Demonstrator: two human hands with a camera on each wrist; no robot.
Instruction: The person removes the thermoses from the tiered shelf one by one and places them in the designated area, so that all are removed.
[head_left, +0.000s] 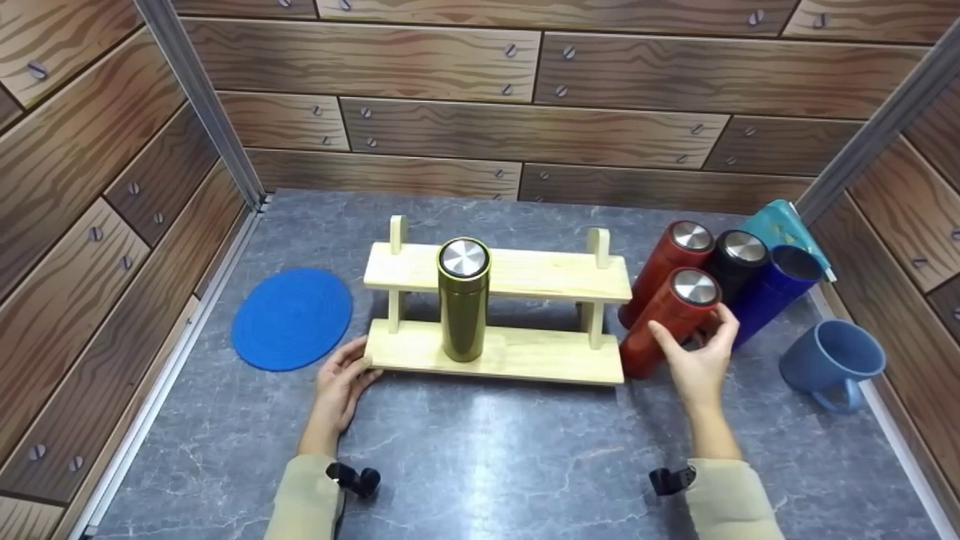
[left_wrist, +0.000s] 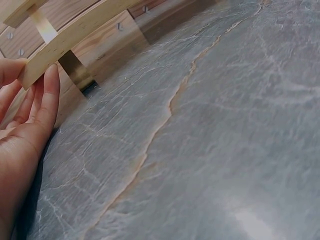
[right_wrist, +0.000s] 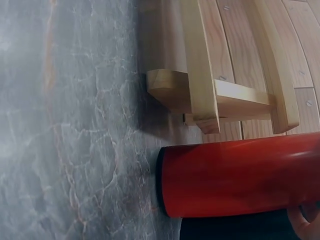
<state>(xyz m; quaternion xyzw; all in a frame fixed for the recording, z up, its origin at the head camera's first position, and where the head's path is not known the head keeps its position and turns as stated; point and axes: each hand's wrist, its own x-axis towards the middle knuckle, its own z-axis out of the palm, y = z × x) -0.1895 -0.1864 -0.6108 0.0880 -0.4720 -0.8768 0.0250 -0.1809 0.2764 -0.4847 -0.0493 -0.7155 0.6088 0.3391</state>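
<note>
A two-tier wooden shelf stands mid-table. At the left end of its lower board is my left hand; in the left wrist view the thumb and fingers pinch the board's corner. A gold-green thermos with a steel lid stands upright on the lower board. My right hand grips the upper part of the front red thermos, thumb on one side and fingers on the other. In the right wrist view this red thermos stands close beside the shelf's right end.
Behind the gripped thermos stand another red thermos, a black thermos and a dark blue open-topped cup. A teal packet lies behind them. A blue mug sits at the right, a round blue mat at the left.
</note>
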